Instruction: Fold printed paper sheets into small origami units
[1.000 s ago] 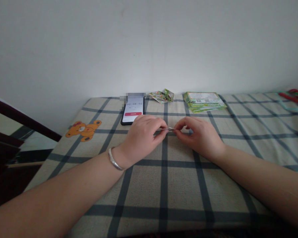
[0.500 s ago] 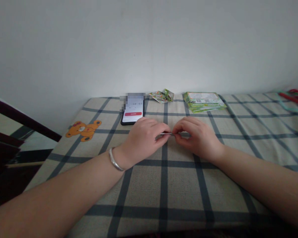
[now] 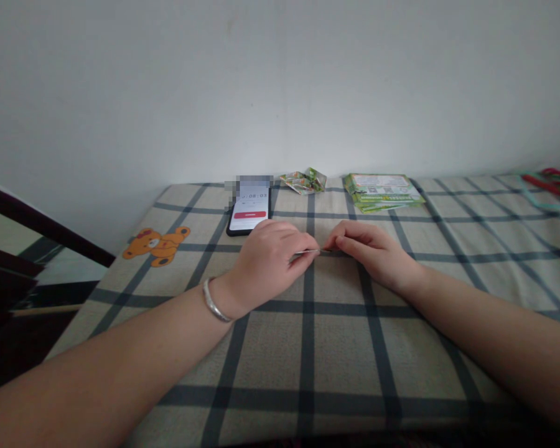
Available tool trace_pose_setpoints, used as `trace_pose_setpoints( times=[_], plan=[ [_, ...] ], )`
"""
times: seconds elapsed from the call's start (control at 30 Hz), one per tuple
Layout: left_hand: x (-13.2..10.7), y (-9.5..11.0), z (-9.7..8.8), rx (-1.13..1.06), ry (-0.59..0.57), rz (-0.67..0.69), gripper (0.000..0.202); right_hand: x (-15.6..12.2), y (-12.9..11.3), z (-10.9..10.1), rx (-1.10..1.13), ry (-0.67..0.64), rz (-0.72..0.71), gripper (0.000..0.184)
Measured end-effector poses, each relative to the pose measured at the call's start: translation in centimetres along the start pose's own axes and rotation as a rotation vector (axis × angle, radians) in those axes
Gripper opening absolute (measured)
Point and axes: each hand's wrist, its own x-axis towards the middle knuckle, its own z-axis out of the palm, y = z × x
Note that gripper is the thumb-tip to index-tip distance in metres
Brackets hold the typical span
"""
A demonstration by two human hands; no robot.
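My left hand [image 3: 273, 258], with a silver bangle at the wrist, is closed in a pinch over a thin flat piece [image 3: 303, 252]. Seen almost edge-on, the piece shows only as a narrow pale line, so its face is hidden. At its right end the fingertips of my right hand [image 3: 373, 249] pinch it, the thumb lying along the near side. Both hands are low over the checked cloth [image 3: 336, 354], fingertips almost meeting. Beyond them lies a stack of green-and-white printed sheets [image 3: 386, 190], and left of it some folded green printed paper [image 3: 304, 181].
A phone [image 3: 249, 214] with a lit timer screen lies just past my left hand. An orange bear cutout [image 3: 157, 246] is at the left. Red and green items in a pale blue-edged container [image 3: 553, 186] lie far right. A wall [image 3: 280, 87] stands behind.
My right thumb has moved up and forward towards the index finger, closing the gap that showed between them. The left hand has hardly moved, and the thin piece tilts slightly differently.
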Motion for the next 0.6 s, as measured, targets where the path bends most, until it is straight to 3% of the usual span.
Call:
trace_pose_setpoints(
  times=[0.27, 0.6],
  plan=[
    [0.02, -0.06, 0.15, -0.004, 0.061, 0.033, 0.013, 0.4, 0.67, -0.01, 0.144, -0.082, 0.089, 0.009],
    [0.1, -0.05, 0.34, -0.092, 0.114, 0.036, 0.007, 0.1, 0.74, 0.46, 0.098, -0.047, 0.078, 0.002]
  ],
)
